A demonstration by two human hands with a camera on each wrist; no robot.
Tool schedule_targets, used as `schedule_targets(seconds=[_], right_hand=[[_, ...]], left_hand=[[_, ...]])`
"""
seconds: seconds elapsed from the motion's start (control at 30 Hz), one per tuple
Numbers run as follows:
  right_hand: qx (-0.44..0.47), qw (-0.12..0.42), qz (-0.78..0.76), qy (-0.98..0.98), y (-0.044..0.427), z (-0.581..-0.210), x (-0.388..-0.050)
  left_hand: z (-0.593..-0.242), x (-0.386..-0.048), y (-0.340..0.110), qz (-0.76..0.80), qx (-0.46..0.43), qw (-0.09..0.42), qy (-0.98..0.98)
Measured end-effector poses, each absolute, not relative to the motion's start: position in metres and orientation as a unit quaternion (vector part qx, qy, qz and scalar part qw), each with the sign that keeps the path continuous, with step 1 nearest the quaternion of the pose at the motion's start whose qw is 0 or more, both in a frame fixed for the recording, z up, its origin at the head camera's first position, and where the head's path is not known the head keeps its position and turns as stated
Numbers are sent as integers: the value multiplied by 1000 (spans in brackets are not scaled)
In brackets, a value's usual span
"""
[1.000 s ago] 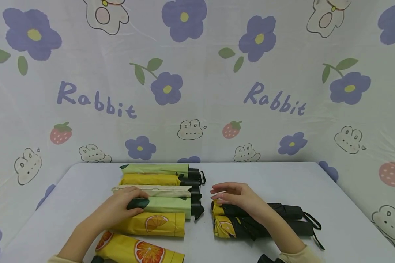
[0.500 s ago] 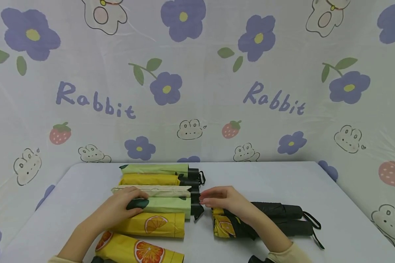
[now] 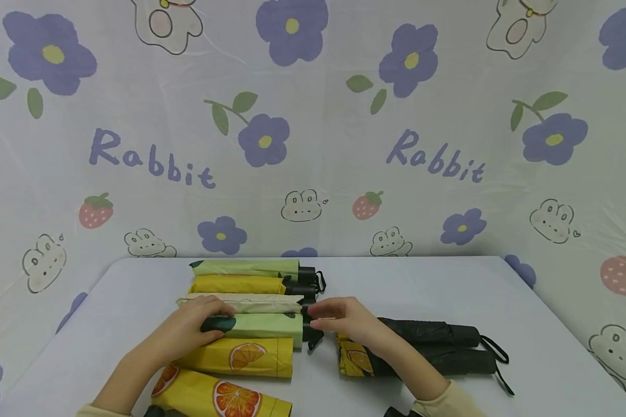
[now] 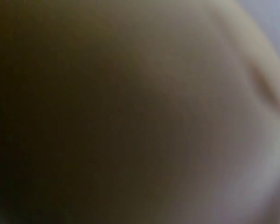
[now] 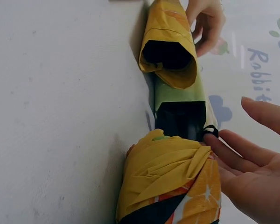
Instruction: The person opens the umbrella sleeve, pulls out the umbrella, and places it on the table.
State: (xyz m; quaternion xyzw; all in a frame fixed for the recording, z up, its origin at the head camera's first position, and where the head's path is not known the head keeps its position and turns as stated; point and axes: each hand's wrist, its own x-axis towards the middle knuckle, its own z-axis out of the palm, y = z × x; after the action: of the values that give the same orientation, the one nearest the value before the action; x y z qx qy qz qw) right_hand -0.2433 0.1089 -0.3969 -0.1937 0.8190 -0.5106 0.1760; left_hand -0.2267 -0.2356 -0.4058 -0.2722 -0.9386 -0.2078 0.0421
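In the head view my left hand [image 3: 190, 330] grips a light green folded umbrella [image 3: 266, 325], fingers over its far side and thumb on the near side. My right hand [image 3: 352, 324] has relaxed, slightly bent fingers at the umbrella's black handle end [image 3: 311, 334]. From the right wrist, the fingertips of my right hand [image 5: 256, 172] touch or nearly touch the black end [image 5: 182, 119] and its strap; the thumb stands apart. Beyond, my left hand [image 5: 210, 21] is beside a yellow sleeve [image 5: 170, 32]. The left wrist view is blurred and dark.
A cream umbrella [image 3: 271, 303], a yellow one [image 3: 240, 284] and another green one [image 3: 250, 268] lie behind. Nearer are two orange-print yellow pieces [image 3: 247, 356] [image 3: 235, 399]. Two black-and-yellow umbrellas [image 3: 438, 332] [image 3: 464, 361] lie right, partly under my right forearm.
My right hand has moved left from above the black-and-yellow umbrellas to the black handle end of the green umbrella. My left hand has stayed in place.
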Motion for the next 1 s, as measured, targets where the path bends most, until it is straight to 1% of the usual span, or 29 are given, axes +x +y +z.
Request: schedule_targets(seconds=[0.37, 0.5, 0.73, 1.0], right_hand=[[-231, 159, -471, 836, 101, -407, -250], [-229, 150, -464, 842, 97, -408, -249], [-224, 120, -435, 864, 92, -409, -244], [-226, 106, -402, 881, 87, -414, -243]], left_hand=[[-405, -228, -238, -202, -280, 52, -937], [-405, -228, -239, -198, -283, 54, -937], [-405, -228, -238, -198, -286, 54, -936], [-405, -228, -239, -206, -284, 48, -935]])
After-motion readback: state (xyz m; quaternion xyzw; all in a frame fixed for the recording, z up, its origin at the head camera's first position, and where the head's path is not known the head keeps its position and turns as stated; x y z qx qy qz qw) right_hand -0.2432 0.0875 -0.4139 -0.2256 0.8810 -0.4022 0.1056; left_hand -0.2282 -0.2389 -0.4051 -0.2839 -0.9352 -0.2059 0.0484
